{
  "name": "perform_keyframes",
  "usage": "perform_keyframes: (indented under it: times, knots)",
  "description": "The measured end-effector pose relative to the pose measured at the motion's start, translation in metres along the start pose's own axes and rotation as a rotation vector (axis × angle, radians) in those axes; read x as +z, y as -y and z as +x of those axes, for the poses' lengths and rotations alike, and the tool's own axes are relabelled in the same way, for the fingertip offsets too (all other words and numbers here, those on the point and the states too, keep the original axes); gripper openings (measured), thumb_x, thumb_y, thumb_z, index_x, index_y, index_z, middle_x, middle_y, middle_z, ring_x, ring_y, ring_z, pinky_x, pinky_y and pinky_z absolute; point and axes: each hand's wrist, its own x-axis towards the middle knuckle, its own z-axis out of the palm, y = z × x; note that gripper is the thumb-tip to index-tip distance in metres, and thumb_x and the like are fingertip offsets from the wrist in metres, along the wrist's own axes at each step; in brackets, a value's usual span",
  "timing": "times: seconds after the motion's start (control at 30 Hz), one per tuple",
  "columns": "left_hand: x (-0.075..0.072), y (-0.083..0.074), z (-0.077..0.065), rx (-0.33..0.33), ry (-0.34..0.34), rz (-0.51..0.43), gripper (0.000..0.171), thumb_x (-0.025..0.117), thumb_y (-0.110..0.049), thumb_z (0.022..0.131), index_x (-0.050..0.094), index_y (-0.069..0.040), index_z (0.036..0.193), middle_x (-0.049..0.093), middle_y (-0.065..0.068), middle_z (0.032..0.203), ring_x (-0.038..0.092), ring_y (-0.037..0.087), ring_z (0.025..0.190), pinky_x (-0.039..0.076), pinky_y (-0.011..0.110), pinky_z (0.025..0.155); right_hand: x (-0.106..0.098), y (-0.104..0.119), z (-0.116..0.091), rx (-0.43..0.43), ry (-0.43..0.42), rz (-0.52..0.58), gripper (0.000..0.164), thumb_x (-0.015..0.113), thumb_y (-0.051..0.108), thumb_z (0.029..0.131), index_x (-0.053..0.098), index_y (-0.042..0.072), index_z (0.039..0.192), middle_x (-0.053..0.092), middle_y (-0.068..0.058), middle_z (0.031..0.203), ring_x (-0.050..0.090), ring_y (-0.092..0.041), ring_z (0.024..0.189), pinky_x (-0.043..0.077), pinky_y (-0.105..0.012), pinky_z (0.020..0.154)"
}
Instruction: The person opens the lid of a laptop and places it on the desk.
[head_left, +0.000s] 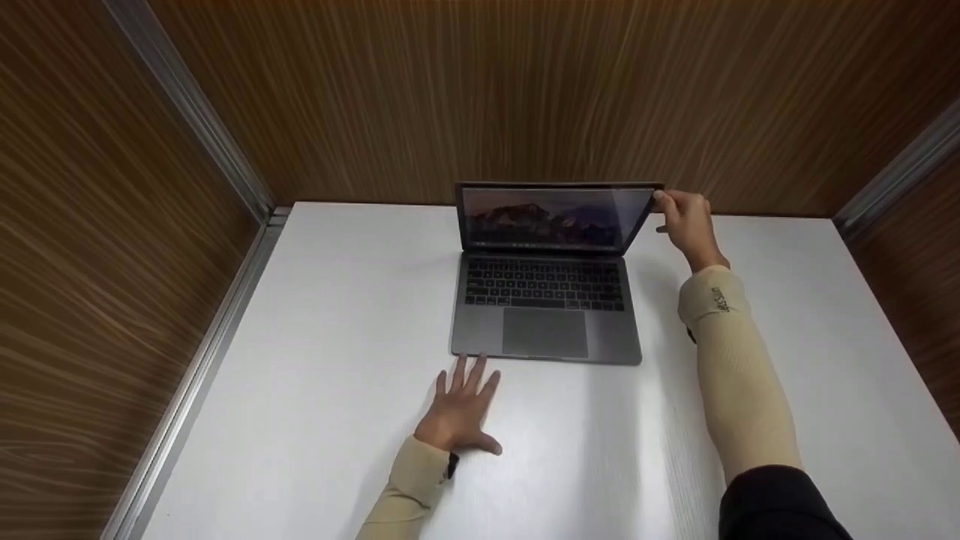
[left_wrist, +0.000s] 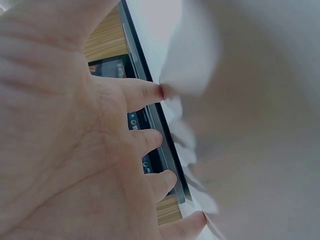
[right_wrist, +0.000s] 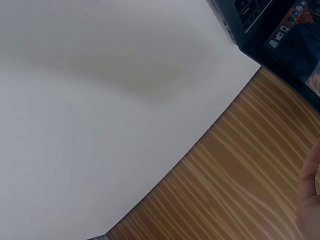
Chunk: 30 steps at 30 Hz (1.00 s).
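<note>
A grey laptop (head_left: 544,330) lies unfolded on the white table, its screen (head_left: 555,217) tilted up and lit with a mountain picture. At the screen's top right corner, my right hand (head_left: 688,223) pinches the edge between thumb and fingers. My left hand (head_left: 459,412) rests on the table with its fingers spread, the longest fingertips at the laptop's front left edge. In the left wrist view the palm fills the left side, and the laptop's edge (left_wrist: 167,145) shows behind the fingers. Only part of the right hand (right_wrist: 310,195) appears in the right wrist view; its grip is out of frame there.
The white table (head_left: 337,300) stretches around the laptop. Behind it rises a wood-grain panel (head_left: 450,97), close to the back of the screen. More wood-grain panels stand at the left and right, with a metal rail (head_left: 202,375) along the table's left side.
</note>
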Motion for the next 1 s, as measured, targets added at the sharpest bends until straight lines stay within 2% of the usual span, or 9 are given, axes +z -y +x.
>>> perform_keyframes:
  times: [0.27,0.4,0.5,0.63,0.73,0.87,1.0]
  knots:
    - [-0.001,0.001,-0.002,0.0,-0.007,0.003,0.115,0.09,-0.054,0.067,0.036,-0.005,0.157,0.017,0.023,0.165,0.009,0.048,0.151,0.021,0.065,0.115,0.006,-0.002,0.0,0.014,-0.013,0.039,0.041,0.048,0.02,0.108,0.067,-0.017,0.11,0.069,-0.027,0.107,0.066,-0.012,0.095,0.058,-0.021,0.067]
    - [-0.001,0.0,-0.004,0.008,-0.017,0.004,0.115,0.091,-0.054,0.066,0.037,-0.005,0.156,0.018,0.023,0.165,0.011,0.048,0.15,0.022,0.065,0.115,0.008,-0.007,-0.002,0.023,-0.014,0.055,0.042,0.047,0.019,0.109,0.066,-0.018,0.113,0.068,-0.025,0.108,0.065,-0.019,0.098,0.059,-0.023,0.067]
    - [0.0,-0.001,-0.006,0.012,-0.016,0.002,0.116,0.09,-0.054,0.066,0.037,-0.005,0.156,0.018,0.023,0.165,0.011,0.049,0.15,0.022,0.065,0.115,0.008,-0.005,-0.008,0.026,0.0,0.066,0.041,0.046,0.015,0.109,0.064,-0.021,0.112,0.066,-0.03,0.108,0.063,-0.013,0.09,0.059,-0.025,0.067]
    - [0.0,-0.001,-0.006,0.014,-0.015,-0.002,0.116,0.09,-0.053,0.066,0.037,-0.005,0.156,0.017,0.023,0.165,0.011,0.049,0.15,0.022,0.065,0.115,0.011,-0.011,-0.01,0.028,-0.004,0.074,0.042,0.047,0.016,0.108,0.064,-0.022,0.104,0.061,-0.024,0.091,0.051,0.001,0.071,0.059,-0.023,0.064]
    - [0.0,-0.001,-0.006,0.011,-0.014,-0.006,0.116,0.09,-0.054,0.066,0.037,-0.005,0.157,0.017,0.023,0.165,0.011,0.048,0.15,0.022,0.065,0.115,0.014,-0.021,-0.006,0.041,-0.019,0.076,0.044,0.047,0.02,0.109,0.065,-0.02,0.106,0.06,-0.019,0.09,0.053,-0.002,0.072,0.058,-0.021,0.063]
    - [0.002,-0.001,-0.005,0.009,-0.011,-0.011,0.116,0.09,-0.055,0.066,0.037,-0.006,0.157,0.018,0.022,0.165,0.01,0.047,0.151,0.022,0.065,0.115,0.017,-0.025,-0.006,0.076,-0.012,0.078,0.046,0.046,0.023,0.109,0.064,-0.02,0.115,0.064,-0.028,0.106,0.059,-0.009,0.089,0.057,-0.02,0.062]
    - [0.003,-0.001,-0.007,0.009,-0.007,-0.003,0.116,0.09,-0.056,0.066,0.037,-0.006,0.157,0.017,0.022,0.165,0.01,0.047,0.151,0.022,0.065,0.115,0.021,-0.032,-0.009,0.129,0.009,0.073,0.049,0.045,0.025,0.109,0.063,-0.02,0.113,0.064,-0.031,0.111,0.058,-0.01,0.092,0.058,-0.022,0.062]
